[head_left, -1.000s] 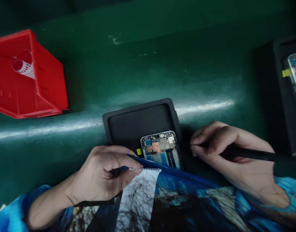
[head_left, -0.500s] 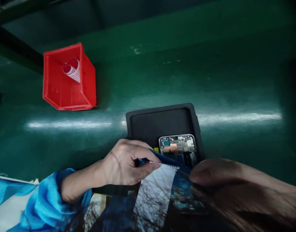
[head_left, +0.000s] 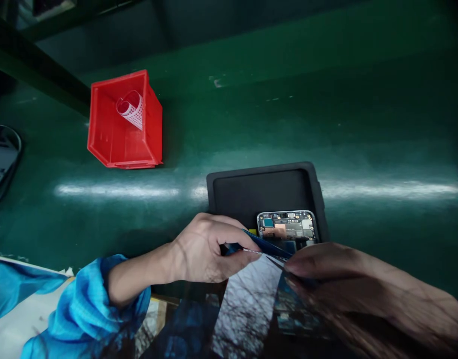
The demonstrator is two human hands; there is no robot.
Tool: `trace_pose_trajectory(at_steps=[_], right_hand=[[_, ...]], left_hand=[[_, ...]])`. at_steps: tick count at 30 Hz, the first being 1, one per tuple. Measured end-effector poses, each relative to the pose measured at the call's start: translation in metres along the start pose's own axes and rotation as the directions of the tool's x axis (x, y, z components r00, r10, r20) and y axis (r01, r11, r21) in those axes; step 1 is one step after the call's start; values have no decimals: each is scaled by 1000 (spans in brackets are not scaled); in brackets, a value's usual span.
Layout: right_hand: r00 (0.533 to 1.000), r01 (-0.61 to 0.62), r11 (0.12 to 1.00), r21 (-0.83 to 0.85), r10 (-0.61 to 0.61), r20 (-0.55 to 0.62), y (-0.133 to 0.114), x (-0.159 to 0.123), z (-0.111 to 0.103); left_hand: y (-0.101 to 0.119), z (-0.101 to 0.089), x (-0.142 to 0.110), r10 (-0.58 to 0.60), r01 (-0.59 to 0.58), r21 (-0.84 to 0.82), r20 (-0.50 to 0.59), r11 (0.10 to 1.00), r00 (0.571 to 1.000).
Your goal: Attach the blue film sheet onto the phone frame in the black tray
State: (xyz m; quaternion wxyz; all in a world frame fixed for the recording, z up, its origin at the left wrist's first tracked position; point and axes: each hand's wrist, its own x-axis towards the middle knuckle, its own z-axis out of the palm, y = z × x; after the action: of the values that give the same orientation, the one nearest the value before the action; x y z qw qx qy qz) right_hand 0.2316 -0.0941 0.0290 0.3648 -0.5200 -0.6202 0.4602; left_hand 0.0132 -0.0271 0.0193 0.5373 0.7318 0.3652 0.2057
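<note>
My left hand is closed, thumb and forefinger pinching a dark blue strip with a dotted edge. A pale white strip hangs below the pinch, overlaid with branch-like reflections. Close by on the right, my right hand has its fingertips pressed together at the strip's edge. From them a thin dark pointed tool reaches toward the white strip; most of it is hidden. Behind both hands an opened phone with its circuit board bare lies in a black tray. The hands and strip cover its lower part.
A red bin stands at the back left, with a rolled perforated white sheet inside. A grey device with a cable sits at the far left. The bench is green. Reflections blur the bottom of the view.
The view has shifted, so everything sits slightly farther right. My right hand has come closer to the left fingertips, and the thin pointed tool now shows at the strip's edge.
</note>
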Motion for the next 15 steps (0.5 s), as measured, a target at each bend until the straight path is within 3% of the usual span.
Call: trace_pose_trajectory(at_steps=[3, 7, 11, 13, 15], right_hand=[[996, -37, 999, -6, 36, -76, -2, -2, 2], [992, 108, 993, -55, -104, 67, 5, 2, -5], [982, 165, 985, -56, -159, 100, 13, 6, -9], [977, 198, 979, -58, -192, 98, 13, 6, -6], [986, 166, 985, -48, -165, 18, 10, 7, -3]], left_hand=[[2, 0, 1, -5, 5, -3, -4, 1000, 1000], [4, -1, 1, -24, 24, -21, -14, 999, 1000], [3, 0, 1, -14, 13, -37, -9, 999, 1000], [2, 1, 1, -23, 23, -37, -13, 999, 1000], [2, 0, 1, -30, 29, -29, -17, 999, 999]])
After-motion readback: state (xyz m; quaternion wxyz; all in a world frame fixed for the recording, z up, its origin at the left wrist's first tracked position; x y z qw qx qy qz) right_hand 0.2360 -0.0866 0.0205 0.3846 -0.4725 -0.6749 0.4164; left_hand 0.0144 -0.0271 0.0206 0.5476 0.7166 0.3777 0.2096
